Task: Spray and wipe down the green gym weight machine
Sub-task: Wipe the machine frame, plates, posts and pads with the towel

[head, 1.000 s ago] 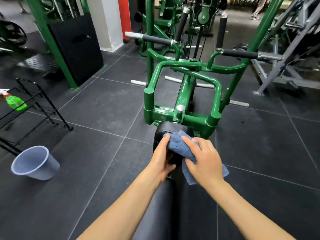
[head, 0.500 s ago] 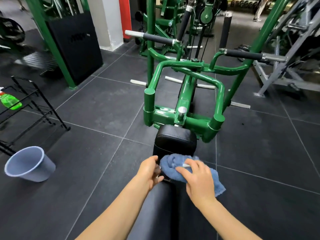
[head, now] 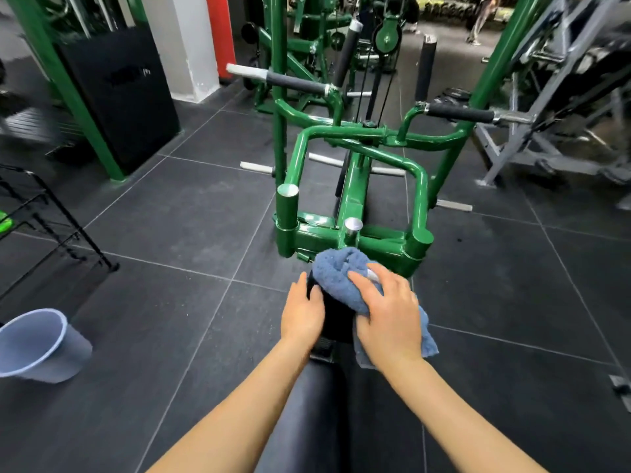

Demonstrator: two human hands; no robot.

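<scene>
The green weight machine [head: 355,199] stands straight ahead, with a black pad [head: 336,319] at its near end. A blue cloth [head: 336,271] lies bunched over the top of that pad. My right hand [head: 387,315] presses down on the cloth with its fingers spread over it. My left hand [head: 302,314] grips the pad's left side. A long black padded bench [head: 307,421] runs from the pad toward me between my forearms. A sliver of the green spray bottle [head: 5,224] shows at the far left edge on a rack.
A black wire rack [head: 44,220] stands at the left, with a pale blue bucket [head: 34,346] tipped on the dark tiled floor below it. Grey machine frames [head: 532,145] fill the right. A black panel [head: 119,97] and a white pillar [head: 184,46] stand at the back left.
My right hand has pushed the cloth forward from the pad's near edge up onto its top. My left hand has slid forward along the pad's left side. The view has shifted closer.
</scene>
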